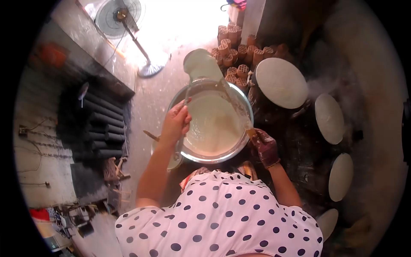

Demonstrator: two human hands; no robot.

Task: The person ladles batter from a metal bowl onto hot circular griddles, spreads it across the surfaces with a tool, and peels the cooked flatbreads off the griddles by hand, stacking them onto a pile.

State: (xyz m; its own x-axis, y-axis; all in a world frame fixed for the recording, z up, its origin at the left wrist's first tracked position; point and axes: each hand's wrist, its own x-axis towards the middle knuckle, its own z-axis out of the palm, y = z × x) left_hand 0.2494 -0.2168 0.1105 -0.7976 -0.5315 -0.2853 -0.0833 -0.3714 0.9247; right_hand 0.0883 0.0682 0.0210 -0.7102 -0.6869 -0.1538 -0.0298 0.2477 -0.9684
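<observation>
The shirt (pixel 218 214) is pale pink with dark polka dots. The glove (pixel 266 150) is maroon, the basin (pixel 249 103) silvery with cream liquid (pixel 212 124), and the stacked cylinders (pixel 107 122) black; the honeycombed blocks (pixel 242 53) are orange-brown.

One fan (pixel 121 15), one large basin (pixel 251 107), two hands (pixel 177 122) (one gloved), four pale discs (pixel 281 83).

The floor (pixel 146 103) is carrying a standing fan (pixel 136 42) at far left, brown perforated cylinders (pixel 242 50) right of it, and black cylinders (pixel 104 115) lying stacked at left.
</observation>
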